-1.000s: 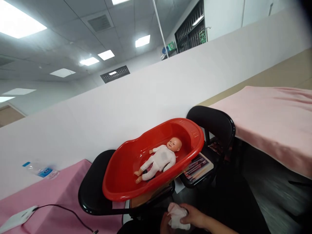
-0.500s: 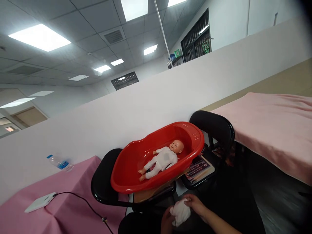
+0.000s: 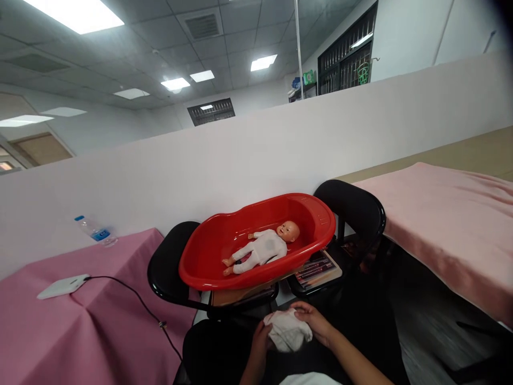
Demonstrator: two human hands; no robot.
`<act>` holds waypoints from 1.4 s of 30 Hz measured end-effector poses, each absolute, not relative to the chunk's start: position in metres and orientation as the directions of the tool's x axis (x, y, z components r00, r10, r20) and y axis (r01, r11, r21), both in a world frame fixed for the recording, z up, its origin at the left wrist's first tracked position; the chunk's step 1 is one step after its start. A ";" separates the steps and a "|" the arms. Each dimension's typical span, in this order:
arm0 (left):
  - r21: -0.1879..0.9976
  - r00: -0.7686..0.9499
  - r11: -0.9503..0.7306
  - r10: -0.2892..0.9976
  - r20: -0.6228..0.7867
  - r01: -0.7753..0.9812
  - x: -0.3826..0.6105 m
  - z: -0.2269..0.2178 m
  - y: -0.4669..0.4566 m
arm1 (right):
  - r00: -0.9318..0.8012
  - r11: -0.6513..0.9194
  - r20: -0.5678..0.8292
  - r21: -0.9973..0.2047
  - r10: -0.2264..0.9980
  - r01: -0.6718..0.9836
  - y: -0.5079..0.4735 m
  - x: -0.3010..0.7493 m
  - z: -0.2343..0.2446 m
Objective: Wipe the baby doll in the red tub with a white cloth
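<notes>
Low in the view, both my hands hold a small bunched white cloth over my lap. My left hand grips its left side with curled fingers. My right hand lies over its right side, fingers closed on the fabric. In front of them a red plastic baby tub rests across two black chairs. A baby doll in a white suit lies on its back inside the tub, head toward the right.
Black chairs carry the tub; a book lies on the right seat. A pink-covered table at left holds a white device with a black cable and a water bottle. A pink-draped table stands right. A white partition runs behind.
The view has swung and levelled, showing more of the left table. My hands have come up into view with the cloth, still bunched between them. Tub and doll have not moved.
</notes>
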State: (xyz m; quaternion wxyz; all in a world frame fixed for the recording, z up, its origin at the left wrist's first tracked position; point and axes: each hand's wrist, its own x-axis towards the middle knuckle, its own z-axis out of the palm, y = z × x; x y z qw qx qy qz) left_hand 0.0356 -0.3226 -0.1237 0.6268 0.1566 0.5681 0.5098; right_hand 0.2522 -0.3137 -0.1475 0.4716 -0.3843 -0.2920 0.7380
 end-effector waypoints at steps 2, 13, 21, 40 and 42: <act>0.772 -0.096 0.388 0.863 -0.496 -0.504 0.034 -0.122 -0.320 | -0.305 -0.409 -0.301 -0.817 0.904 -0.407 -0.315 0.251 -0.144; 0.819 -0.193 0.296 0.880 -0.434 -0.491 0.022 -0.136 -0.329 | -0.314 -0.404 -0.299 -0.841 0.901 -0.358 -0.314 0.246 -0.143; 0.840 -0.232 0.277 0.878 -0.419 -0.466 0.020 -0.133 -0.327 | -0.112 -0.346 -0.367 -0.670 0.924 -0.657 -0.296 0.260 -0.141; 0.391 0.099 0.267 0.912 -0.398 -0.881 -0.016 -0.125 -0.325 | -0.386 -0.475 -0.277 -0.515 0.880 -0.714 -0.312 0.257 -0.121; 0.364 0.152 0.356 0.862 -0.484 -0.861 -0.014 -0.130 -0.323 | -0.378 -0.493 -0.320 -0.492 0.869 -0.717 -0.311 0.256 -0.120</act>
